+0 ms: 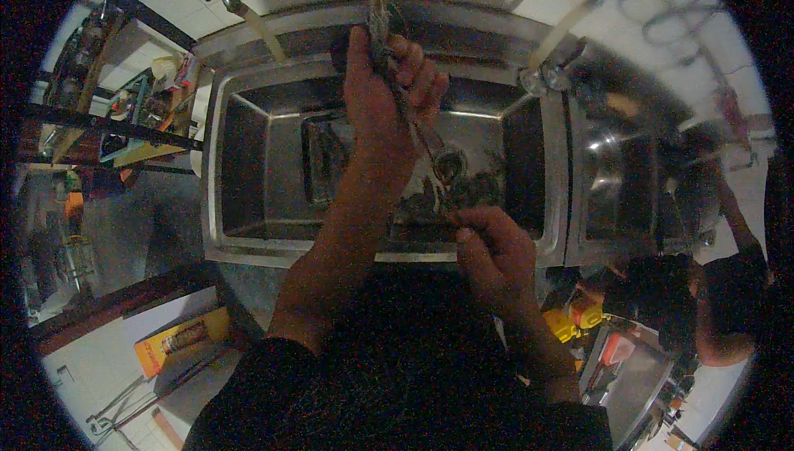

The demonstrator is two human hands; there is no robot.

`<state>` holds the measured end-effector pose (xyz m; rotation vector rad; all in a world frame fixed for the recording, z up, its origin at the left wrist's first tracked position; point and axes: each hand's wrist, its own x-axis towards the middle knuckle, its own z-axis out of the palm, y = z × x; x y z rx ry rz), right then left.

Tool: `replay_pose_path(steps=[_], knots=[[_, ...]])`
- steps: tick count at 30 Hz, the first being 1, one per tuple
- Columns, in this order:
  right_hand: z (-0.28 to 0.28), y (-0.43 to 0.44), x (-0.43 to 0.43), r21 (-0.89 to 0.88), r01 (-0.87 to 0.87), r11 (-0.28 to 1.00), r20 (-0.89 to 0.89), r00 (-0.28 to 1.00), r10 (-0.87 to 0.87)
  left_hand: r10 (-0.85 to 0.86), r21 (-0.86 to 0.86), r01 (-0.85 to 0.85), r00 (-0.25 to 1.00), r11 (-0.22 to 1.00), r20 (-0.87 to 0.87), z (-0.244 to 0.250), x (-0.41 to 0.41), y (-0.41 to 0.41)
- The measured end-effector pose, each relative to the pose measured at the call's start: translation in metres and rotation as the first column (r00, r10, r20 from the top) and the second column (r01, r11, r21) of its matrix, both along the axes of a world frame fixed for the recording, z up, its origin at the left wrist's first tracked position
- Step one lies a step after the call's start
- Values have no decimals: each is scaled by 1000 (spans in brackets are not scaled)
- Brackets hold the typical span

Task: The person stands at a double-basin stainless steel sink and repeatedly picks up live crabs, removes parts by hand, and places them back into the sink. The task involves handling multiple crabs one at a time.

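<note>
Over a stainless steel sink point(214, 159), my left hand point(388, 85) is closed around the upper part of a long, thin metal utensil point(422, 135), which looks like a whisk or a strainer. A rounded, shiny wire or clear head point(378, 17) sticks up past my left fingers. My right hand point(496, 240) pinches the lower end of the utensil between thumb and fingers, near the sink's front edge. Behind the utensil, a round glass or metal item point(449, 164) shows in the basin. Dark, blurred items point(477, 190) lie below it, and a dark rectangular tray point(307, 159) stands at the left.
Two taps point(232, 1) point(546, 76) reach over the sink's back edge. At the left stands a rack point(111, 119) with kitchen items. A second steel basin point(614, 166) adjoins on the right, where another person point(732, 265) in dark clothing stands. A yellow box point(183, 339) lies lower left.
</note>
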<state>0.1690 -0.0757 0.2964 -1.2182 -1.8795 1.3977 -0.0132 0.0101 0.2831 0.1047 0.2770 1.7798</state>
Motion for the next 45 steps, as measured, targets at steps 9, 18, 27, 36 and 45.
replay_pose_path(steps=[9,18,27,36,45], knots=[[-7,4,9,-6,-10,1000,-21,1000,9,92,46,-90,995,995,-37,-7,3,10],[-10,5,13,44,-12,999,-48,999,14,40,-22,-44,990,999,-138,0,7,7],[-7,7,13,124,-34,992,19,999,32,73,28,-70,987,997,-141,2,12,5],[-12,10,-3,312,55,949,39,997,-71,85,-58,-85,996,995,5,7,20,8],[-19,22,-21,387,110,915,16,992,-127,115,-86,-122,990,989,-85,11,19,9]])
